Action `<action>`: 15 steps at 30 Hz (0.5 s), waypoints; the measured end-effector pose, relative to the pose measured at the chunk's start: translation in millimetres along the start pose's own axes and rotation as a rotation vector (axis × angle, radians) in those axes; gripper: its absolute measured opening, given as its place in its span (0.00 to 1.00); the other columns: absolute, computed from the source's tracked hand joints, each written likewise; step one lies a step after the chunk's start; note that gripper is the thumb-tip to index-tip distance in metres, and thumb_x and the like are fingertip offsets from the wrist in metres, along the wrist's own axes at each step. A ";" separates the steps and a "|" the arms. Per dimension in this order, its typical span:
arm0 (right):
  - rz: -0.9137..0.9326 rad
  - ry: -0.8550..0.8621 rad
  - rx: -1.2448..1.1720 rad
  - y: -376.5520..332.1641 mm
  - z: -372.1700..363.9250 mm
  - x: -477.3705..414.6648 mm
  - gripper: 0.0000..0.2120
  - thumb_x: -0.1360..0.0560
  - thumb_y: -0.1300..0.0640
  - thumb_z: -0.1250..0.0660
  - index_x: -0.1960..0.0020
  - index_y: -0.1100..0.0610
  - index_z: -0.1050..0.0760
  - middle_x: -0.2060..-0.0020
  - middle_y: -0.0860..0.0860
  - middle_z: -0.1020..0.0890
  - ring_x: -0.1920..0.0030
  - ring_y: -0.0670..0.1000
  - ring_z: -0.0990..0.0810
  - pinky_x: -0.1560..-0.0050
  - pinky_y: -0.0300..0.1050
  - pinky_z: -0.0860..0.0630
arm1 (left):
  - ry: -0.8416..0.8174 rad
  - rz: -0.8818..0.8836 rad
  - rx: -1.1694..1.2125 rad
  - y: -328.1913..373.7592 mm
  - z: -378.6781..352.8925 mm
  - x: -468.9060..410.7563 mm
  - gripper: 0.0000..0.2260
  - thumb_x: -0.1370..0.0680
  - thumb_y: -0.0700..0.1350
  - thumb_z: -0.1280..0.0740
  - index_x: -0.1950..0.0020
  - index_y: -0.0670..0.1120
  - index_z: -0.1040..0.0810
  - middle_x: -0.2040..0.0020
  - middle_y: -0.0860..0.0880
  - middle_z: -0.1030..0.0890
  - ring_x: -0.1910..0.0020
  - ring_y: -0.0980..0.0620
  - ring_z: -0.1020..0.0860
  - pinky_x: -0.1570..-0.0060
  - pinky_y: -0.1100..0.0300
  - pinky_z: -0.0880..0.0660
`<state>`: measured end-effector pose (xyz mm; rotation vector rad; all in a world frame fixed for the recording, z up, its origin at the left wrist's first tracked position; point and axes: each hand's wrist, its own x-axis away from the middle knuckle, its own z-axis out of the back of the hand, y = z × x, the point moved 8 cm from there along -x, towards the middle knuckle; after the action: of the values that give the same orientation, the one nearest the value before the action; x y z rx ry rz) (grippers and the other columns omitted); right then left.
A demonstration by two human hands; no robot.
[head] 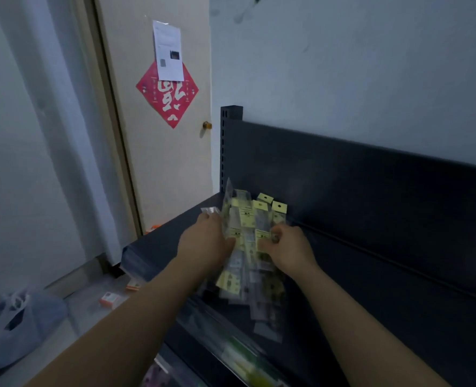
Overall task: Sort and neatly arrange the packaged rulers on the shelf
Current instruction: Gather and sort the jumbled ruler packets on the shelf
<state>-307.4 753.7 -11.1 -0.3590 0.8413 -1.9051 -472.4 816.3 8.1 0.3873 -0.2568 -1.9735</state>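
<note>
Head | left hand [206,241] grips packaged rulers [248,233], right hand [290,247] pinches them | likely light, stiff, slick; hold long sides

On door [158,163]: red diamond poster [167,93], one large white character, upside down, likely 福. Paper notice [168,50] above: print unreadable. Ruler packs [246,219]: yellow labels, black characters, blurred.

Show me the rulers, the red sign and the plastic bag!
packaged rulers [247,219]: head view, a yellow label mid-pile.
red sign [172,103]: head view, its lower middle.
plastic bag [41,317]: head view, its side.
</note>
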 end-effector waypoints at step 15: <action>-0.031 0.115 0.125 4.7 21.4 14.9 0.14 0.23 0.51 0.37 0.43 0.59 0.24 0.47 0.54 0.22 0.44 0.55 0.26 0.47 0.49 0.25 | 0.116 -0.268 -0.314 24.4 10.7 0.2 0.21 0.20 0.60 0.45 0.38 0.47 0.27 0.38 0.46 0.25 0.39 0.45 0.29 0.43 0.52 0.32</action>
<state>-299.1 730.8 -0.6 -0.1889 0.7909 -2.0116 -456.1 806.0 26.5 0.3430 0.1878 -2.2004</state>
